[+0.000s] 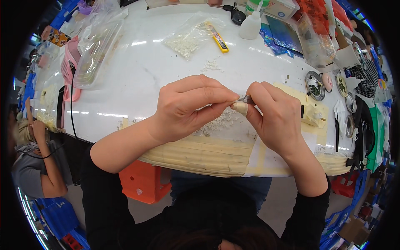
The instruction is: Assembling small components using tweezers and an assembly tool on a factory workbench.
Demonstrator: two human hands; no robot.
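Over the table's near edge, my two hands meet with their fingertips almost touching. My left hand [187,106] is closed in a pinch; whatever lies between its thumb and fingers is too small to make out. My right hand [275,112] is closed around a small grey metal-tipped tool [246,99], its pointed end directed at the left fingertips. Most of that tool is hidden by the curled fingers. Beige tape [239,108] wraps the tip of my right thumb. Beneath the hands lies a loose heap of small white bits [221,124].
Ahead lie a clear bag of white pieces [184,45], a yellow slim case [219,40] and a white squeeze bottle [251,26]. Round metal dishes [315,85] stand right. A clear plastic tray [98,56] and pink fan-like item [71,62] sit left. Another person [39,166] works at far left.
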